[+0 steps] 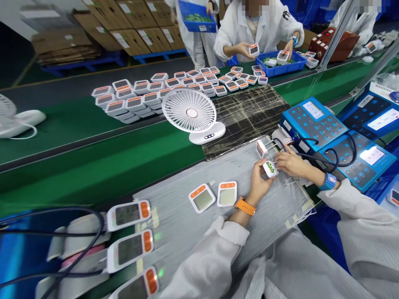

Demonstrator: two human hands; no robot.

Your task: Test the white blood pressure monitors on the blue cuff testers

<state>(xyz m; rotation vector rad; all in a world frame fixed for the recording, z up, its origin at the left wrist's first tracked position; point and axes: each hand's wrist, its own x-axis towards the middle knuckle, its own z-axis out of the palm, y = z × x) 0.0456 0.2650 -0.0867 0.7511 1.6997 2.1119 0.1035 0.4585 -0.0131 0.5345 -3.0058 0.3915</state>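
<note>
Small white casing [269, 169] with a green circuit board sits at one o'clock from my view, pinched between left hand [260, 177] and right hand [289, 162], held steady beside the blue tester [313, 120].

White plastic casing [266, 166] showed green circuit board [270, 168]; nearby were orange rubber watch strap [245, 206], blue rubber watch strap [328, 181], green conveyor belt [102, 166].

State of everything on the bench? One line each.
White monitor unit: held, green board showing
Left hand: gripping the unit
Right hand: fingers on the unit
Second white unit: lying on the grey mat
Blue tester: screen lit
Lower blue tester: screen lit
Desk fan: upright on its base
Cuffed monitor: screen dark
</note>
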